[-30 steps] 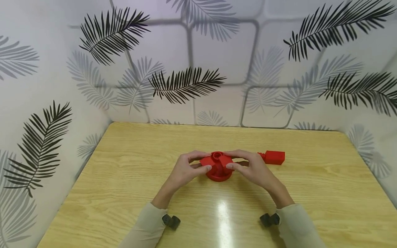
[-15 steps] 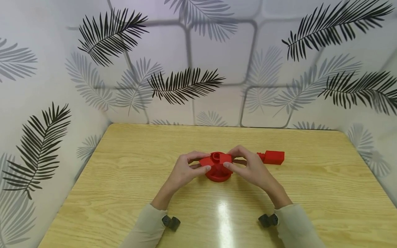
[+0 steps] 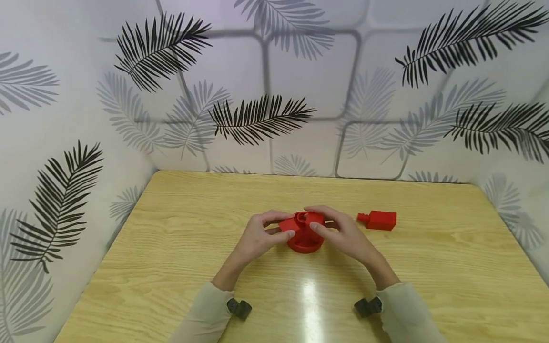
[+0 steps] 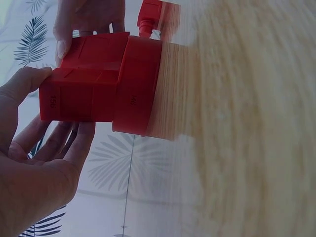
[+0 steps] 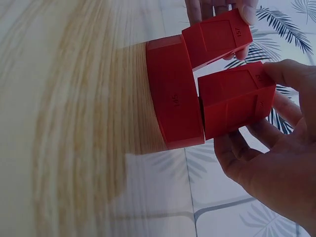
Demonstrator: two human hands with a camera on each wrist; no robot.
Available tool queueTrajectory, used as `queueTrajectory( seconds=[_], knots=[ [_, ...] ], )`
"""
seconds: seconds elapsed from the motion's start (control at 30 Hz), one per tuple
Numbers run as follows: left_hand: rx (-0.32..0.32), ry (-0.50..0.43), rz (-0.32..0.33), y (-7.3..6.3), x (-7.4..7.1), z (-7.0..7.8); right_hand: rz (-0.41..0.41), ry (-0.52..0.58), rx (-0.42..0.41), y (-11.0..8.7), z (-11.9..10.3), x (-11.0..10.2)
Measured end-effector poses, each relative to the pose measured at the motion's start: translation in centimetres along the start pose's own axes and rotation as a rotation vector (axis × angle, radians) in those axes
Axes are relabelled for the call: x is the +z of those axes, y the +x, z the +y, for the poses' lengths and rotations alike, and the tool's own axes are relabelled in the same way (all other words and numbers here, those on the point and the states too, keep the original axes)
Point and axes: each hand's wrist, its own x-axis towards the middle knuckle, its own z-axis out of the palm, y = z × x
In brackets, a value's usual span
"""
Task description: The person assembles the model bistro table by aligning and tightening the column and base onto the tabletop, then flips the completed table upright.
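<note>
A red round base (image 3: 305, 246) with a ring-like post in its middle stands on the wooden table, between both hands. My left hand (image 3: 253, 237) pinches a red wedge-like block (image 4: 74, 96) between thumb and fingers, at the base's left side. On the right side my right hand (image 3: 348, 233) grips a second red block (image 5: 237, 98), thumb on its top and fingers beneath. Raised numbers mark the blocks and the base's rim (image 5: 173, 94). A thin dark gap shows between the right block and the rim in the right wrist view.
Right of the hands, a red rectangular piece with a narrow ribbed neck (image 3: 381, 220) lies on the wooden table (image 3: 193, 200). Behind the table's back edge hangs a light covering with a palm-leaf pattern (image 3: 304, 71).
The right block has shifted and turned a little over the base with the right hand. My left hand keeps its pinch on the left block. The head view has shifted slightly.
</note>
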Motion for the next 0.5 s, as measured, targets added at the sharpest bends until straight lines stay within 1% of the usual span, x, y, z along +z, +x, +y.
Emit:
queueTrajectory(
  seconds=[0.07, 0.2, 0.3, 0.37, 0.5],
  knots=[
    [-0.005, 0.005, 0.0, 0.0, 0.1, -0.1, 0.001, -0.009, 0.005, 0.0, 0.1, 0.1],
    [-0.012, 0.013, -0.002, -0.1, 0.2, 0.0, 0.028, -0.02, 0.053, -0.1, 0.2, 0.0],
    [-0.01, 0.016, 0.0, -0.1, 0.2, 0.2, 0.047, 0.0, 0.08, -0.3, 0.2, -0.2],
    [-0.009, 0.017, 0.002, -0.1, 0.2, 0.3, 0.055, 0.018, 0.084, -0.5, 0.2, -0.5],
    [-0.004, 0.006, 0.007, -0.1, 0.1, 0.3, 0.062, 0.043, 0.065, -0.7, 0.3, -1.0]
  ],
)
